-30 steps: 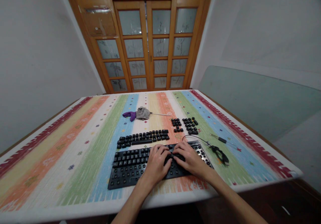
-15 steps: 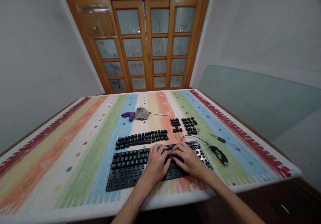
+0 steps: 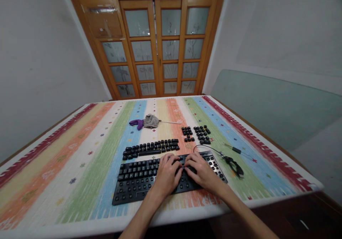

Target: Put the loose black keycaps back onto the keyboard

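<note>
A black keyboard (image 3: 133, 188) lies near the table's front edge. Its upper left rows carry keycaps, while the lower rows and right end show bare switches. Over the middle of the board, my left hand (image 3: 167, 171) rests with its fingers curled down and thumb drawn in. Close beside it, my right hand (image 3: 201, 170) is bent over the keys the same way. What lies under the fingertips of both hands is hidden. Loose black keycaps (image 3: 150, 148) are set in rows behind the board, with further keycap groups (image 3: 202, 135) at the back right.
A coiled black cable (image 3: 233, 166) lies right of the keyboard, near a wire tool with a black handle (image 3: 236, 149). Farther back are a grey cloth (image 3: 151, 121), a purple piece (image 3: 137, 123) and a thin rod (image 3: 171, 122). A striped cloth (image 3: 88, 167) covers the table.
My right hand has shifted very slightly to the right, widening the gap between the hands a little. My left hand looks almost unmoved, and the loose keycaps stay in place.
</note>
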`<action>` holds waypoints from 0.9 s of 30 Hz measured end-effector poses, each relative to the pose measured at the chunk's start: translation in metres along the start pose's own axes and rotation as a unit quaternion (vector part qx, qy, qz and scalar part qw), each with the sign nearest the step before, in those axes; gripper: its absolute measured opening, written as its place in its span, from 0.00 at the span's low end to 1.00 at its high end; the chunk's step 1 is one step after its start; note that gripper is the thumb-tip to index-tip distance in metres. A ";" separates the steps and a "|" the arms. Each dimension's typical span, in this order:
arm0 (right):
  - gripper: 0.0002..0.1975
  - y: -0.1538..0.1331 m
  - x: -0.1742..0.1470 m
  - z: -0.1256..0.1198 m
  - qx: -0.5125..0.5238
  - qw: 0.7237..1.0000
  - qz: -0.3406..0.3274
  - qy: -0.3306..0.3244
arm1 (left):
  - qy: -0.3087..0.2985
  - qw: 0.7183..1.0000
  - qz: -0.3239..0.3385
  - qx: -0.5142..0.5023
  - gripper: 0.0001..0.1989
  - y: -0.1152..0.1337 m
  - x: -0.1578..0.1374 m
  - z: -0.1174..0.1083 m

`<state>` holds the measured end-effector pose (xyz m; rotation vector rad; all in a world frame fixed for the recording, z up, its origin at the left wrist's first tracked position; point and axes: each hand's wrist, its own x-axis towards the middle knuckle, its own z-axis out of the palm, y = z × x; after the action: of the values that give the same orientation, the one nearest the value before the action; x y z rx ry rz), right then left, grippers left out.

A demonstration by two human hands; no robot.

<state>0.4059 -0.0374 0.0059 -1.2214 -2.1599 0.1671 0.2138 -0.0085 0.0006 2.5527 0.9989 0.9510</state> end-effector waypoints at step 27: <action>0.07 0.002 0.000 0.005 -0.004 0.999 0.032 -0.016 | -0.012 1.000 0.006 0.018 0.05 0.000 -0.001 -0.003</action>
<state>0.4041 -0.0357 0.0013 -1.3011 -2.1512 0.2077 0.2112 -0.0090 0.0025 2.5964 1.0048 0.9116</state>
